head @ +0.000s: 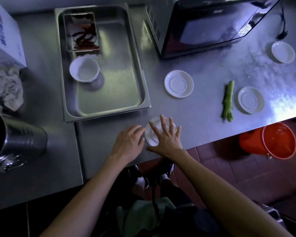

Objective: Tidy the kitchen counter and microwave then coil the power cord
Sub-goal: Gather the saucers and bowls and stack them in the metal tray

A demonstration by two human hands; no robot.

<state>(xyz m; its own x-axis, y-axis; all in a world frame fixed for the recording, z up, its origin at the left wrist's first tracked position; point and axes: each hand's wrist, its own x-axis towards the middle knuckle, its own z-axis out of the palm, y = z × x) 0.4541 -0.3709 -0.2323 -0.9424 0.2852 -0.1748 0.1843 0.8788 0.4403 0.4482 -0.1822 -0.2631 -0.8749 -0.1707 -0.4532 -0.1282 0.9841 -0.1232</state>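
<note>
A small white saucer point(152, 139) lies near the counter's front edge. My right hand point(166, 135) rests flat on it with fingers spread. My left hand point(128, 142) lies beside the saucer's left rim, fingertips touching it. More white saucers sit at the counter's middle point(179, 83), to the right point(250, 100) and at the far right point(283, 51). A green vegetable stalk point(228, 101) lies between two of them. The black microwave point(203, 26) stands at the back, door closed. Its power cord point(283, 23) trails behind its right side.
A steel tray point(135, 69) at the left holds a white bowl point(84, 69) and a small container of red chillies point(83, 33). A white box point(3, 35), a crumpled cloth point(5, 86) and a steel pot point(15, 142) stand at far left. An orange bucket point(278, 141) sits on the floor.
</note>
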